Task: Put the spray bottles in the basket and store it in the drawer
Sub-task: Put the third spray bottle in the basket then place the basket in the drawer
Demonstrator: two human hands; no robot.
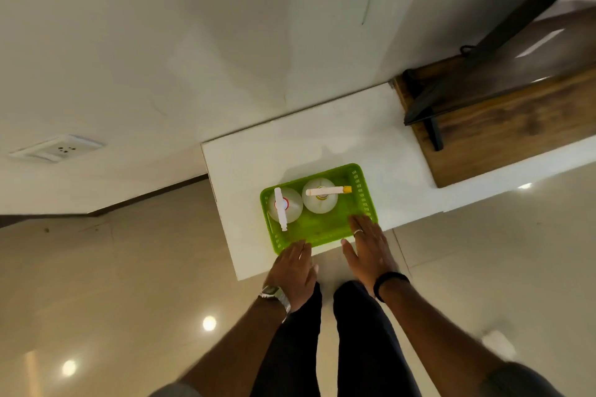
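Note:
A green plastic basket (317, 226) rests on a white counter top (290, 151), near its front edge. Two clear spray bottles stand upright inside it: one with a white and red head (285, 205) on the left, one with a yellow-tipped nozzle (321, 200) on the right. My left hand (295, 271) lies at the basket's near left corner, fingers touching the rim. My right hand (369, 248) reaches over the near right rim, fingers spread flat, a ring on one finger. Neither hand visibly grips the basket. No drawer shows.
A dark wooden shelf with a black metal bracket (503, 113) sits on the counter at the right. A white wall with a socket (61, 148) rises behind. Glossy beige floor tiles (129, 300) surround the counter, and my legs stand right in front of it.

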